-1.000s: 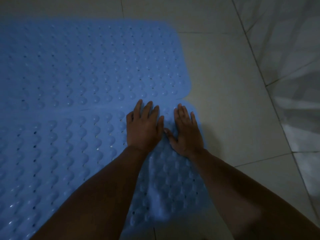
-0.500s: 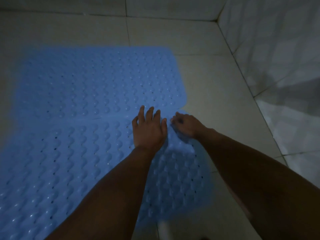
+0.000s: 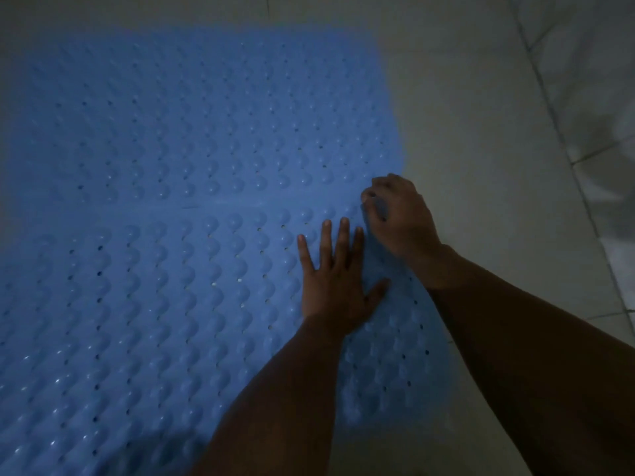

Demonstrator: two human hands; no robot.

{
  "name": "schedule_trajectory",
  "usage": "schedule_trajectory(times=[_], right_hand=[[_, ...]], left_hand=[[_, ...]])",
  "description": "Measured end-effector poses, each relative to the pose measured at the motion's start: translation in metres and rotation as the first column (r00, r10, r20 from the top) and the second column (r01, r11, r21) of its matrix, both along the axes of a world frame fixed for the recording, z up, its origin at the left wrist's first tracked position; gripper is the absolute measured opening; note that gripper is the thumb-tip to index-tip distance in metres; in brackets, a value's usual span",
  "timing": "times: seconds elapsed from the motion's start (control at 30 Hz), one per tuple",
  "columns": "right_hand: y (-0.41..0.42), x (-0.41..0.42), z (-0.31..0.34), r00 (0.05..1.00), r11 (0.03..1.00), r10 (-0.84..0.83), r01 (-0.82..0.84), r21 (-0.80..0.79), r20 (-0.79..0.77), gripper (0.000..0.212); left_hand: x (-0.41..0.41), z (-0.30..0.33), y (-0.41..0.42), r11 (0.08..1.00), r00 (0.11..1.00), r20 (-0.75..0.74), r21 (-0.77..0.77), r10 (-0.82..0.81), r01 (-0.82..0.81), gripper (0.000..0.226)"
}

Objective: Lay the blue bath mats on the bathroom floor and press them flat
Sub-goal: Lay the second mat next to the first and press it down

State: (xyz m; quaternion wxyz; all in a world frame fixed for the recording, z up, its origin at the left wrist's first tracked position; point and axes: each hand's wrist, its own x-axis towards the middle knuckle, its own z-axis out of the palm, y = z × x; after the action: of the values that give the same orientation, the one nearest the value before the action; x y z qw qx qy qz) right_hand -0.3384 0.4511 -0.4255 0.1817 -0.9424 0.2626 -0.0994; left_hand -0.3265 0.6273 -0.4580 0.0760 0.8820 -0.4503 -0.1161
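Two blue bubbled bath mats lie side by side on the tiled floor. The far mat [image 3: 206, 125] meets the near mat [image 3: 137, 321] along a seam across the middle of the view. My left hand [image 3: 336, 286] rests flat on the near mat, palm down, fingers spread. My right hand [image 3: 400, 214] is curled at the near mat's far right corner, by the seam, its fingertips pinched on the mat's edge.
Pale floor tiles [image 3: 481, 166] run along the right of the mats. A tiled wall [image 3: 601, 115] rises at the far right. The light is dim.
My right hand went from flat on the mat to curled on its corner. My left hand has spread its fingers wider. The view has dropped closer to the mats.
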Motion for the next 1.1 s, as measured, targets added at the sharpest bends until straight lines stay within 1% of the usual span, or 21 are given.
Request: schedule_trajectory(times=[0.1, 0.17, 0.23, 0.3, 0.37, 0.43, 0.5, 0.57, 0.63, 0.7, 0.73, 0.77, 0.83, 0.87, 0.93, 1.0, 1.1], right_hand=[[-0.003, 0.002, -0.014, 0.996, 0.994, 0.047, -0.039, -0.103, 0.071, 0.028], [-0.004, 0.003, -0.018, 0.996, 0.99, 0.045, -0.034, -0.139, 0.079, 0.027], [-0.003, 0.004, -0.016, 0.997, 0.989, 0.022, -0.011, -0.145, 0.073, 0.029], [-0.002, 0.005, -0.008, 0.999, 0.994, -0.007, 0.013, -0.109, 0.051, 0.033], [-0.001, 0.009, 0.005, 0.999, 0.999, -0.04, 0.039, -0.038, -0.01, 0.038], [0.006, 0.013, 0.019, 0.992, 0.999, -0.032, 0.028, -0.028, -0.121, 0.039], [0.014, 0.018, 0.029, 0.965, 1.0, -0.014, 0.009, -0.017, -0.263, 0.039], [0.03, 0.022, 0.038, 0.933, 0.999, 0.007, 0.011, 0.05, -0.36, 0.043], [0.049, 0.024, 0.038, 0.926, 0.997, 0.034, -0.004, 0.079, -0.376, 0.054], [0.073, 0.025, 0.031, 0.928, 0.996, 0.061, -0.031, 0.086, -0.366, 0.063], [0.087, 0.025, 0.025, 0.923, 0.993, 0.08, -0.042, 0.107, -0.376, 0.07], [0.102, 0.024, 0.02, 0.908, 0.991, 0.093, -0.047, 0.123, -0.408, 0.077], [0.134, 0.019, 0.008, 0.877, 0.991, 0.117, -0.074, 0.108, -0.466, 0.076], [0.147, 0.014, 0.0, 0.871, 0.992, 0.128, -0.11, 0.066, -0.474, 0.077], [0.164, 0.007, -0.011, 0.876, 0.987, 0.115, -0.153, -0.044, -0.469, 0.084], [0.171, 0.006, -0.017, 0.889, 0.984, 0.074, -0.14, -0.114, -0.451, 0.09], [0.176, 0.006, -0.022, 0.911, 0.979, 0.045, -0.123, -0.164, -0.41, 0.091]], left_hand=[[0.0, 0.0, 0.002, 1.0, 1.0, -0.016, 0.03, -0.01, 0.01, 0.096], [0.0, -0.001, 0.002, 0.999, 0.999, -0.03, 0.045, -0.014, 0.015, 0.097], [0.001, 0.0, 0.002, 0.999, 0.999, -0.05, 0.043, -0.02, 0.022, 0.096], [0.002, 0.002, 0.004, 0.999, 0.997, -0.072, 0.045, -0.024, 0.028, 0.098], [0.006, 0.006, 0.004, 0.995, 0.989, -0.144, 0.082, -0.037, 0.049, 0.103], [0.016, 0.014, 0.002, 0.991, 0.962, -0.269, 0.103, -0.056, 0.086, 0.103], [0.034, 0.033, -0.001, 0.986, 0.91, -0.41, 0.114, -0.064, 0.12, 0.09], [0.058, 0.054, 0.01, 0.993, 0.893, -0.446, 0.059, -0.063, 0.099, 0.067], [0.08, 0.062, 0.031, 0.997, 0.922, -0.387, -0.082, -0.018, -0.015, 0.047], [0.096, 0.062, 0.058, 0.967, 0.955, -0.284, -0.208, 0.082, -0.145, 0.049], [0.101, 0.059, 0.071, 0.954, 0.965, -0.234, -0.24, 0.121, -0.178, 0.052], [0.105, 0.054, 0.081, 0.949, 0.973, -0.175, -0.25, 0.149, -0.19, 0.052], [0.111, 0.049, 0.098, 0.953, 0.979, -0.098, -0.228, 0.18, -0.198, 0.049], [0.114, 0.048, 0.104, 0.954, 0.977, -0.085, -0.215, 0.196, -0.211, 0.048], [0.117, 0.044, 0.113, 0.953, 0.973, -0.072, -0.196, 0.22, -0.23, 0.048], [0.118, 0.041, 0.117, 0.956, 0.973, -0.07, -0.187, 0.218, -0.228, 0.049], [0.117, 0.035, 0.119, 0.959, 0.98, -0.078, -0.209, 0.181, -0.194, 0.05]])
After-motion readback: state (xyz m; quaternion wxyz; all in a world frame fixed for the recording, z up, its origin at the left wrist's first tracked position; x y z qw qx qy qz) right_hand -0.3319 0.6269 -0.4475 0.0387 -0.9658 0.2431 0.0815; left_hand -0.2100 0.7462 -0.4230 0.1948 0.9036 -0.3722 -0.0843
